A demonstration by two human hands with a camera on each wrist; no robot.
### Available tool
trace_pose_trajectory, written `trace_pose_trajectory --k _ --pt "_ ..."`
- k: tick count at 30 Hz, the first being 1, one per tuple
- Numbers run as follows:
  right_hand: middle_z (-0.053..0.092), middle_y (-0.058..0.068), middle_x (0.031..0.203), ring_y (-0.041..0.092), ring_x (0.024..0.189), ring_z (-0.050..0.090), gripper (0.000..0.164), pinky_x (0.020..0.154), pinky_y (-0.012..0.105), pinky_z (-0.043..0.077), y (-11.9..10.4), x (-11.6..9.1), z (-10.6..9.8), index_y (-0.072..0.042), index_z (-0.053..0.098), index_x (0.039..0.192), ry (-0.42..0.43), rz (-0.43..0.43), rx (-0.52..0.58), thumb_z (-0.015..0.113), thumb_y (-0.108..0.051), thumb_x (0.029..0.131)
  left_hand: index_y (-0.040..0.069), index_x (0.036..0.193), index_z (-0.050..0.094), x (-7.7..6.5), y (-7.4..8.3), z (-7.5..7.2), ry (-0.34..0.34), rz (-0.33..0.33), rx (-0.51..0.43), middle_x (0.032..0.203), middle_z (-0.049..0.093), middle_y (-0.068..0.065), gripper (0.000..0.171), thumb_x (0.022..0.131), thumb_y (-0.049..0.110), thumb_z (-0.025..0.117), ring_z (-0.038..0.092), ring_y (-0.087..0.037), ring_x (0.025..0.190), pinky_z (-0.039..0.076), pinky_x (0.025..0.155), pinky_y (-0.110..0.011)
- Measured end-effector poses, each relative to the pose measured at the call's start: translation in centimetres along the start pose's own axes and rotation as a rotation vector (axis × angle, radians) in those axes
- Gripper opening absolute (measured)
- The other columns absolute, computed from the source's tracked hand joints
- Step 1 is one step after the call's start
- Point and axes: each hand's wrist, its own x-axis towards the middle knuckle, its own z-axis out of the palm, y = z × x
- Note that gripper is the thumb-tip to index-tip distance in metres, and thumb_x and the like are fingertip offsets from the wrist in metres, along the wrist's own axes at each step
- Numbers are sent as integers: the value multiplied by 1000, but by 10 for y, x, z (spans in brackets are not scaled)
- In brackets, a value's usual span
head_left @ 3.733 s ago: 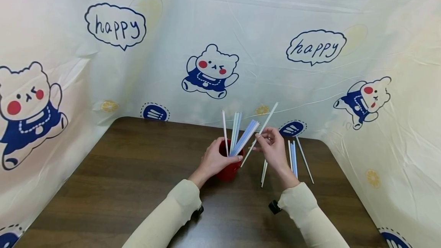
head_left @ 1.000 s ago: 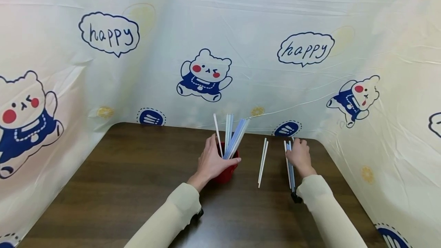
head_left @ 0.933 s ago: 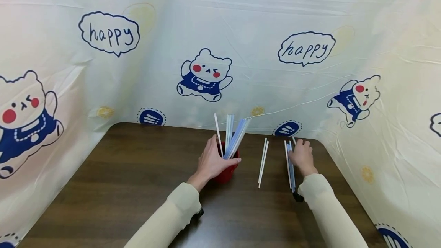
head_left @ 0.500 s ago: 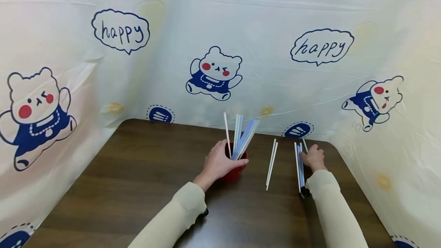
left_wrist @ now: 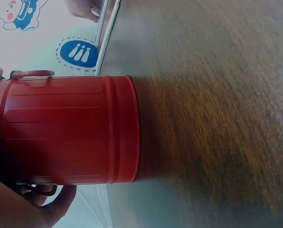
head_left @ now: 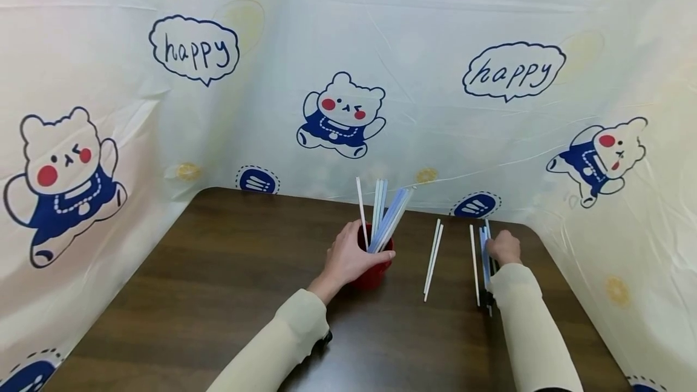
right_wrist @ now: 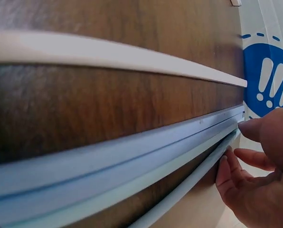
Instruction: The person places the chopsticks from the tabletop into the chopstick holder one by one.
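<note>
My left hand (head_left: pixel 346 256) grips the small red metal bucket (head_left: pixel 373 276), thumb across its near side. In the left wrist view the bucket (left_wrist: pixel 65 130) stands on the table, side handles showing. White and pale blue thin sticks (head_left: pixel 392 219) lean out of its top. At the right, my right hand (head_left: pixel 505 248) is low over a row of blue sticks (head_left: pixel 484 253). In the right wrist view its thumb and fingertips pinch at the far end of a pale stick (right_wrist: pixel 189 180), close beside the blue sticks (right_wrist: pixel 132 152). A white stick (right_wrist: pixel 108 54) lies apart, to their left in the head view.
Two white sticks (head_left: pixel 433 259) lie between the bucket and the right-hand row. The brown wooden table (head_left: pixel 239 295) ends at the back against a printed curtain (head_left: pixel 425 126), which also hangs at both sides.
The right hand went from beside the bucket to the right-hand sticks. The slanted pale stick has swung in alongside the blue ones, and they now sit apart from the white one. The left hand keeps its grip.
</note>
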Motion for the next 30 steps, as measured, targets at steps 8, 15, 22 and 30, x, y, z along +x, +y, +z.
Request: trace_pose_trajectory --k 8,15,22,30 --pt "51 19 69 37 70 54 26 65 47 47 12 -7 2 3 49 75 27 -66 23 48 -12 96 19 139 54 -1 -3 3 -10 -2 9 128 60 -1 89 69 66 83 60 -25 114 49 95 -60" --pt "46 6 64 24 62 44 26 57 37 39 12 -8 -1 -5 49 69 52 -135 34 52 -12 93 20 136 55 2 -2 2 -3 15 -15 129 61 -5 84 71 64 84 61 -28 115 51 93 -59" --pt "59 17 83 33 80 54 18 66 40 45 7 -5 -6 3 61 86 35 -150 46 54 -11 95 17 136 55 4 1 -1 13 20 -22 126 60 -1 83 72 61 84 60 -27 114 52 91 -59" --pt "62 30 104 40 92 57 28 75 46 51 14 -7 -3 12 64 105 13 -121 65 52 -12 97 20 133 56 1 1 1 0 17 -22 127 61 -5 79 71 60 85 60 -29 114 52 92 -59"
